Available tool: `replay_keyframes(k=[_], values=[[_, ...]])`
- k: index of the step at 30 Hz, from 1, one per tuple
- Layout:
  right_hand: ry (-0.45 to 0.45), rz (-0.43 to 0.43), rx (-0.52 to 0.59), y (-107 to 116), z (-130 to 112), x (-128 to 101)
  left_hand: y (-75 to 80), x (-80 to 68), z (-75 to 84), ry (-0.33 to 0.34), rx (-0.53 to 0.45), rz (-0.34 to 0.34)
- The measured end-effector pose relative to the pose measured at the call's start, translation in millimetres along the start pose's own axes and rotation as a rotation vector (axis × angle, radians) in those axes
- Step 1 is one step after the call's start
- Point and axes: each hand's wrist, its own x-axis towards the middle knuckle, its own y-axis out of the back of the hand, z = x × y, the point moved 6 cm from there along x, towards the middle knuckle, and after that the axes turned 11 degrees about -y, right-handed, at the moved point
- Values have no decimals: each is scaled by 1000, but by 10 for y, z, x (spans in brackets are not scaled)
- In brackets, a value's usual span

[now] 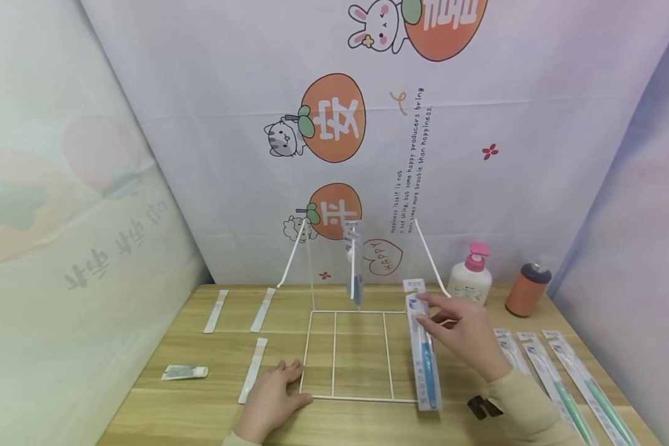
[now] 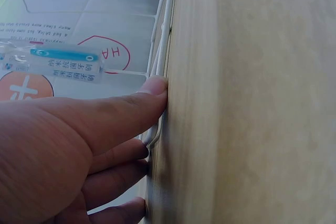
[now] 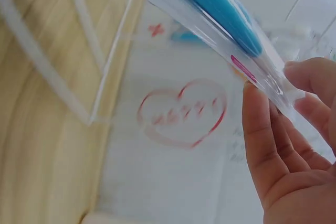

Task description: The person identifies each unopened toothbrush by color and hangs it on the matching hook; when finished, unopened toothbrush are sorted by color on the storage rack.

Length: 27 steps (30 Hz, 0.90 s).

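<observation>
The packaged toothbrush (image 3: 220, 11) is cut off at twelve o'clock in the right wrist view, its print blurred. The left hand (image 2: 58, 156) runs off at nine o'clock, fingertips hidden behind the bench (image 2: 252, 103) edge.

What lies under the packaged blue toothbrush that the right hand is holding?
Under the clear packaged blue toothbrush, pinched near its top by the right hand, lie the white wire rack's base and the wooden table. Whether its lower end touches them is unclear.

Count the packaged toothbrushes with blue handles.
2: one hangs on the wire rack at the back; the right hand pinches the other over the rack's right edge.
</observation>
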Motion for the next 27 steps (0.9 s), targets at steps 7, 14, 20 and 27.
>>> replay_keyframes(k=[7,14,20,27], values=[[96,-5,183,-115,-507,23,4,4,8,7,-11,-14],[99,1,281,-93,-883,-31,22,5,11,10,-7,-18],[318,89,354,-88,-1225,-89,33,3,13,11,-9,-17],[587,220,341,-144,-1555,-164,25,3,14,16,-12,-23]])
